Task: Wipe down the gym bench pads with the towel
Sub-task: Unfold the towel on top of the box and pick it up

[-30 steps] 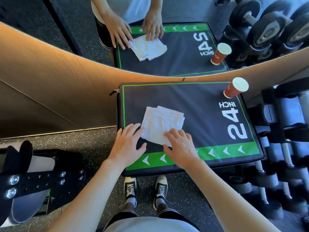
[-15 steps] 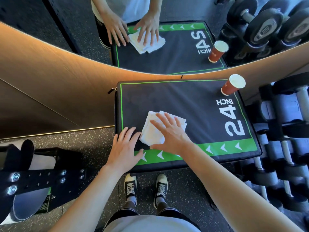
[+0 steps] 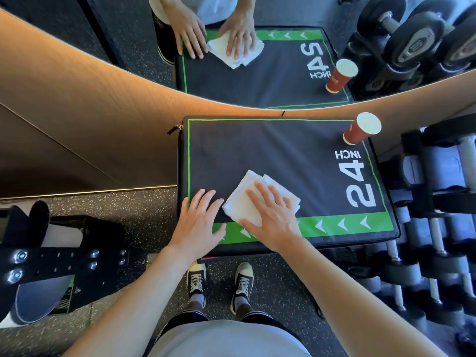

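A black pad [image 3: 278,155] with green trim and "24 INCH" lettering lies in front of me against the wall. A folded white towel [image 3: 243,199] rests on its near half. My right hand [image 3: 270,215] presses flat on the towel with straight, spread fingers. Just left of the towel, my left hand [image 3: 198,222] rests flat on the pad's near left corner, fingers straight, holding nothing.
A red paper cup [image 3: 360,130] stands on the pad's far right corner. A dumbbell rack [image 3: 438,228] runs along the right. A wall mirror [image 3: 257,60] behind the pad reflects the scene. Black gym equipment [image 3: 51,261] sits at the left on the speckled floor.
My right hand has moved from the pad's near edge up onto the towel and now presses it flat; the towel has shifted slightly. My left hand stays at the near left corner.
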